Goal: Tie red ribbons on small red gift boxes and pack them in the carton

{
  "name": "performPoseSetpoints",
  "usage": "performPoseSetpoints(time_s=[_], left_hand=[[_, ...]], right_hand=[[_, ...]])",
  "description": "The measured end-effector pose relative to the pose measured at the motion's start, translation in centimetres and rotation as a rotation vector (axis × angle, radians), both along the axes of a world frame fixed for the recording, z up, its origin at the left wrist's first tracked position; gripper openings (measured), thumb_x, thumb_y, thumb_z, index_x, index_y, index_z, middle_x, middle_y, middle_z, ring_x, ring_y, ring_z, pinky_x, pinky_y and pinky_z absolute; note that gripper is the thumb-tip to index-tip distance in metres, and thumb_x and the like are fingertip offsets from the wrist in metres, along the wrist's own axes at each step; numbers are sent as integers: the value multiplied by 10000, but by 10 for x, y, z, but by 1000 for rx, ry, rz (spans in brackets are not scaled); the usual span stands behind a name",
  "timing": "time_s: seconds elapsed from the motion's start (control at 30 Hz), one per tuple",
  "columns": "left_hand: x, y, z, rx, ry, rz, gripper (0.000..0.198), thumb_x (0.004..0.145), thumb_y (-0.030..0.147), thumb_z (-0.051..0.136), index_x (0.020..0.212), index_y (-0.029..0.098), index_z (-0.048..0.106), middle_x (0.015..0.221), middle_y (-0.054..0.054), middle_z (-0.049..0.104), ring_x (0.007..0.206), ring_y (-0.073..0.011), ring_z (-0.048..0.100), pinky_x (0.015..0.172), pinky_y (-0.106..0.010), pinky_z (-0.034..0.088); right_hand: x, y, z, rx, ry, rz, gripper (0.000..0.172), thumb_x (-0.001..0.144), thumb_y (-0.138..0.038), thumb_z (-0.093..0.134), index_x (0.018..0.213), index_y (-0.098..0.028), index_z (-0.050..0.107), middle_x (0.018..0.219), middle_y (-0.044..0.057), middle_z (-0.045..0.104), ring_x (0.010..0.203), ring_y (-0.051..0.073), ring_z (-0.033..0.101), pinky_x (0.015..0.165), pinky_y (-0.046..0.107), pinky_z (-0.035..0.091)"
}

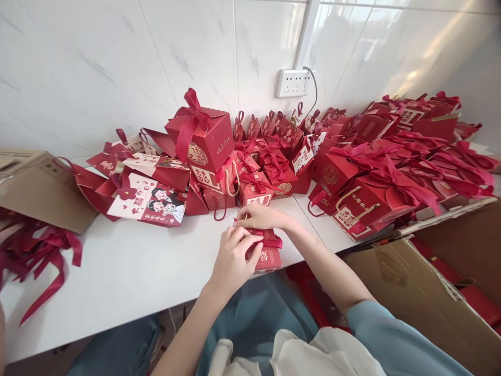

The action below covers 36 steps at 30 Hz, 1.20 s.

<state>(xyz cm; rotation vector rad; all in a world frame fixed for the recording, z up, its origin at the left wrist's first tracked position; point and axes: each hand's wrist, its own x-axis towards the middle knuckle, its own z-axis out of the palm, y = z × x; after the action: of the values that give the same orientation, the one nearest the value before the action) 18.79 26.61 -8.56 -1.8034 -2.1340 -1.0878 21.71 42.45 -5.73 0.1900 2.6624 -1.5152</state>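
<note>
At the table's front edge sits a small red gift box [270, 260] with gold and white print, a dark red ribbon [275, 243] lying across its top. My left hand [236, 255] is closed at the near left of the box, thumb and fingers pinching the ribbon over the lid. Coming across from the right, my right hand [261, 216] bends over the far side, its fingertips closed at the ribbon by the far left corner. Both hands cover much of the lid, so the ribbon's path between the fingers is partly hidden.
Behind the hands stand several ribboned red boxes [256, 189], one stacked high [213, 138]. Red bags [148, 201] lie left, near a tipped cardboard box [43, 188] and loose ribbons [47, 250]. More gift boxes [376, 201] crowd the right, above an open carton [395, 282].
</note>
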Motion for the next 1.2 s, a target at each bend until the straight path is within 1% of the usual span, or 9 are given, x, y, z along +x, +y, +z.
performPoseSetpoints(time_s=[0.13, 0.23, 0.57, 0.7, 0.77, 0.9, 0.97, 1.1, 1.2], left_hand=[[1, 0, 0, 16, 6, 5, 141, 876, 186, 523, 920, 181, 657, 836, -38, 584, 826, -181, 491, 792, -349, 440], [1, 0, -1, 1, -21, -13, 143, 877, 173, 523, 929, 187, 655, 820, -26, 605, 811, -179, 493, 783, -347, 428], [0, 1, -2, -25, -65, -21, 139, 870, 158, 527, 915, 183, 656, 820, -19, 626, 813, -184, 493, 777, -349, 407], [0, 1, -2, -27, -62, -23, 135, 865, 151, 527, 903, 179, 654, 819, -21, 626, 810, -184, 493, 773, -346, 405], [0, 1, -2, -30, -54, -21, 133, 865, 152, 528, 901, 179, 653, 814, -23, 624, 807, -186, 493, 770, -346, 406], [0, 0, -1, -37, -49, -17, 134, 868, 153, 522, 900, 184, 649, 809, -21, 622, 801, -185, 500, 761, -340, 410], [0, -1, 0, -35, -49, -19, 139, 870, 156, 517, 906, 188, 647, 811, -20, 619, 807, -184, 503, 760, -336, 414], [-1, 0, -1, -22, -33, -25, 140, 873, 161, 513, 914, 189, 644, 808, -20, 609, 804, -181, 503, 754, -337, 416], [-1, 0, -2, -17, -23, -25, 136, 873, 161, 516, 918, 186, 643, 808, -22, 606, 807, -182, 506, 751, -338, 417]], right_hand=[[1, 4, -4, -46, -9, -10, 215, 779, -317, 551, 651, -150, 597, 605, -26, 553, 594, 111, 472, 581, 238, 354], [0, 6, -7, -77, -35, -36, 227, 751, -348, 574, 662, -142, 606, 617, -18, 549, 617, 121, 473, 593, 243, 360], [-4, 4, -13, -152, -69, -157, 258, 696, -375, 608, 574, -150, 579, 550, -35, 493, 595, 119, 441, 600, 259, 344], [-2, 3, -13, -179, -65, -208, 314, 677, -411, 661, 533, -148, 567, 528, -34, 489, 574, 113, 440, 579, 256, 338], [2, 8, -13, -205, -51, -247, 337, 694, -447, 659, 564, -145, 585, 574, -17, 533, 588, 118, 481, 585, 252, 361], [22, 26, -17, -264, -14, -385, 403, 807, -532, 520, 759, -146, 626, 812, 47, 627, 704, 143, 570, 623, 256, 422], [34, 32, -20, -293, -28, -415, 421, 794, -551, 536, 787, -141, 629, 824, 60, 626, 698, 147, 571, 613, 264, 436], [48, 27, -29, -371, -25, -405, 315, 704, -461, 678, 747, -152, 637, 699, 6, 585, 615, 109, 517, 580, 240, 429], [47, 23, -39, -407, 31, -482, 238, 684, -385, 694, 759, -166, 637, 708, -6, 585, 628, 100, 510, 580, 225, 422]])
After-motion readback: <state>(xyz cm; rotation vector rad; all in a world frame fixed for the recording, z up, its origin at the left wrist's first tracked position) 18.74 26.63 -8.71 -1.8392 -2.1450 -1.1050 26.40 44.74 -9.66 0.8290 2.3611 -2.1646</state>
